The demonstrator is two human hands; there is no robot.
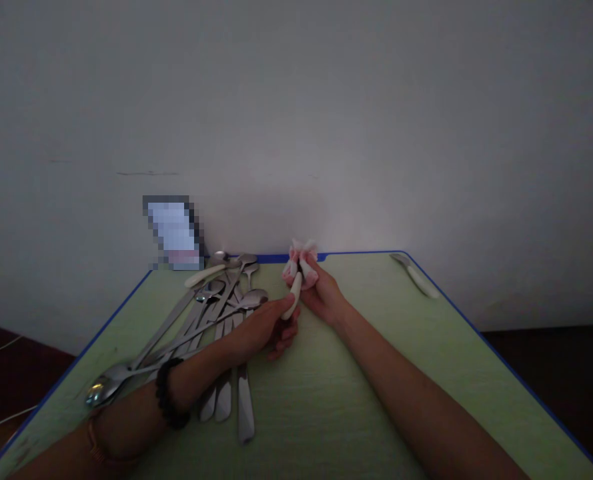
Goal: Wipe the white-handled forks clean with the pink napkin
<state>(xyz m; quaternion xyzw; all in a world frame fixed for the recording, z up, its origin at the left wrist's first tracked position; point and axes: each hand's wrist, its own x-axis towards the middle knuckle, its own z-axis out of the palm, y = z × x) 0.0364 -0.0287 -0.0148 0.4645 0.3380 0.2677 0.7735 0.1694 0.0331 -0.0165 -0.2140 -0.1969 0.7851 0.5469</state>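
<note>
My left hand [266, 328] is closed round the white handle of a utensil [293, 298], which points away from me. My right hand [321, 290] is closed on a crumpled pink and white cloth [301, 261] wrapped about the far end of that utensil, so its head is hidden. Both hands rest low over the green table [376, 373], near its far middle. A dark bead bracelet sits on my left wrist.
A heap of several steel spoons [211, 313] lies left of my hands, some under my left forearm. A white-handled utensil [419, 277] lies alone at the far right corner. A pixelated object [173, 233] stands at the far left by the wall.
</note>
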